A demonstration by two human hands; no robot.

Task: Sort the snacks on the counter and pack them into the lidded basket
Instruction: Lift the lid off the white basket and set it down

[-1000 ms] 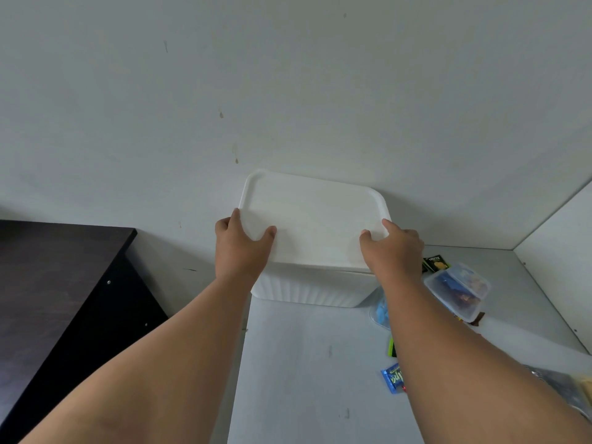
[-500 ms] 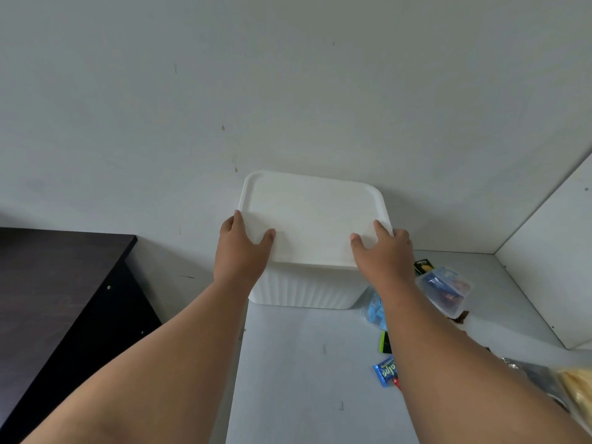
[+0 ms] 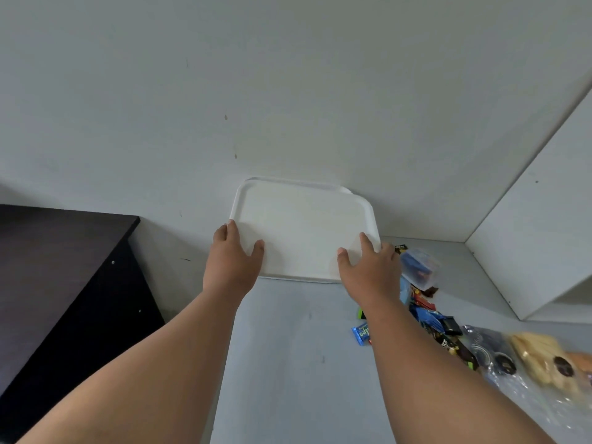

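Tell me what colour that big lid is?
The rectangular plastic lid is plain white; head view.

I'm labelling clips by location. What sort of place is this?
Probably a home or office pantry corner, not certain: a plain pale grey counter set against bare white walls, a heap of wrapped snacks on it, and a dark brown wooden table beside it.

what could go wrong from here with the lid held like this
1. The left grip and right grip hold the lid only at its near edge, so it may tip or slip.
2. Swinging it rightward might knock the clear container and loose snacks nearby.
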